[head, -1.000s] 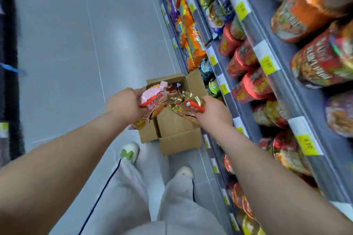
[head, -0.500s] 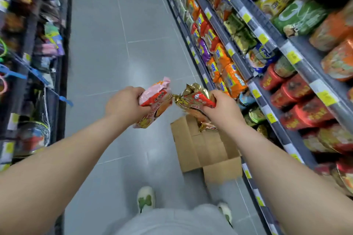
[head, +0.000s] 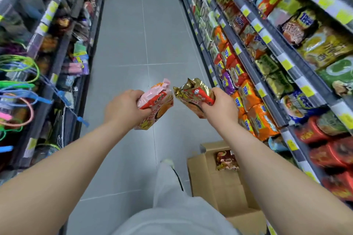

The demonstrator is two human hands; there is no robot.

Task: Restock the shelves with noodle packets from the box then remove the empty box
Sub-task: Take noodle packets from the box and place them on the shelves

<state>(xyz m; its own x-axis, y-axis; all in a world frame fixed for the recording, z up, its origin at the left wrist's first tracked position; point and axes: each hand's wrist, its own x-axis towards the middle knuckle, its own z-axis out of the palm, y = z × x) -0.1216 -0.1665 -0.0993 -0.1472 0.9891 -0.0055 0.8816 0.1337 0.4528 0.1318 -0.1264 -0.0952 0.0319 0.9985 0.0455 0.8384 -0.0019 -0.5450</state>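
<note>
Hands both occupied, held out at mid-aisle above the grey tiled floor [head: 133, 44]. Left hand [head: 124, 108]: fingers curled round a pink-and-orange noodle packet [head: 156, 103], gripped at its near edge, packet tilted with the pink end up. Right hand [head: 221, 107]: fingers and thumb closed on a gold-and-red noodle packet [head: 193, 93], crumpled gold end pointing up and toward the left. The two packets sit just beside each other, top corners near but apart.

Cardboard box [head: 219, 183] stands on the floor at lower right, flaps open, just beside the base of the right-hand shelves [head: 248, 66]; the right forearm crosses over part of it. One brown packet [head: 227, 160] lies inside at the far end.

Right-hand shelves carry rows of orange, red, purple and green noodle packs, with red bowls lower down and yellow price tags along the rails. Left-hand shelving [head: 47, 44] is blurred; coloured loops hang from it. A pale trouser leg [head: 168, 181] shows left of the box.
</note>
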